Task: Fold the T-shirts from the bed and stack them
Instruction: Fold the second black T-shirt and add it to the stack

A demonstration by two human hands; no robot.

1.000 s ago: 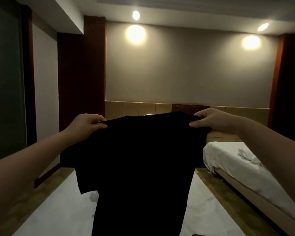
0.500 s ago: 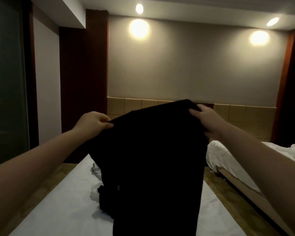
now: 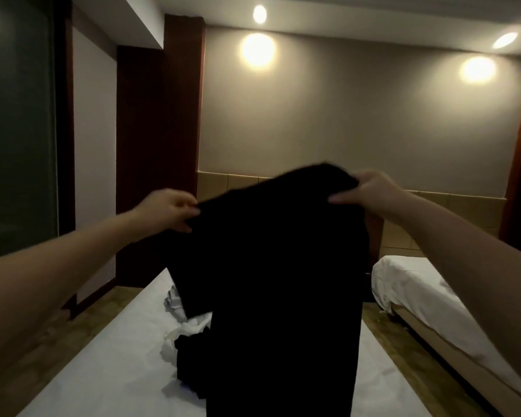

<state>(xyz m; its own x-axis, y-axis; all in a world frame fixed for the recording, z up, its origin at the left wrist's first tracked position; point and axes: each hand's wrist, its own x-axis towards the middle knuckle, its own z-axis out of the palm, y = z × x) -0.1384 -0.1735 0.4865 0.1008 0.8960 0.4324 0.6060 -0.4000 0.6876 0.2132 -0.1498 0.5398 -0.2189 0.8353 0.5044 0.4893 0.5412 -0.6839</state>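
The person stands at the foot of the bed (image 3: 97, 374), both arms stretched out, holding a black T-shirt (image 3: 271, 266) up in the air over the white sheet. The left hand (image 3: 169, 209) has its grip closed on the shirt's upper left edge, with the cloth pinched between curled fingers and thumb. The right hand (image 3: 370, 191) grips the upper right corner, fingers over the top of the cloth and thumb underneath; it sits a little higher than the left, so the top edge slopes. The shirt hangs straight down between the hands, and its lower end drops out of sight at the bottom of the view.

On the sheet behind it, partly hidden, lies a loose heap: a crumpled white garment (image 3: 187, 329) with a black garment (image 3: 190, 356) just in front of it, touching it. A pale crumpled piece (image 3: 173, 300) lies a bit farther up the bed.

To the right, across a strip of wooden floor (image 3: 382, 329), is a second bed (image 3: 409, 284) with rumpled white bedding. Two wall lamps (image 3: 257, 50) glow on the far wall.
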